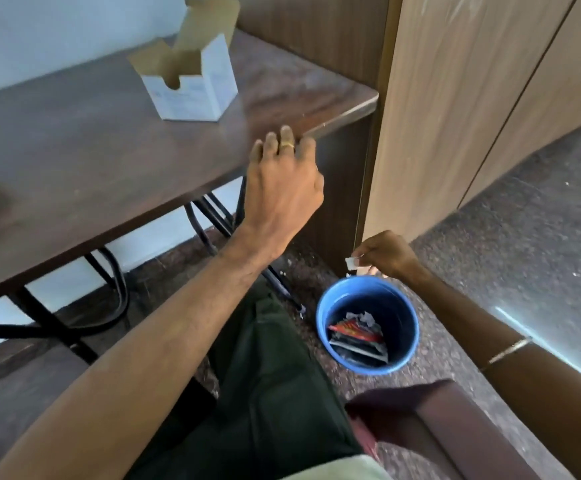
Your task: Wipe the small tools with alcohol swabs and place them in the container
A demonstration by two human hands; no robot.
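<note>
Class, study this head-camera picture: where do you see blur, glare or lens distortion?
Head view: wide-angle bending curves the table edge; the picture is soft overall, most at the blurred dark armrest; a bright streak of light glares on the floor; the bin interior is shadowed.

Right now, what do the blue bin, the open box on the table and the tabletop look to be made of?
Blue bin: probably plastic, with a smooth uniform wall and a thin rim. Open box: thin cardboard, white printed outside, raw brown inside its flaps. Tabletop: dark wood-grain, likely laminate given the slight sheen; not certain.
</note>
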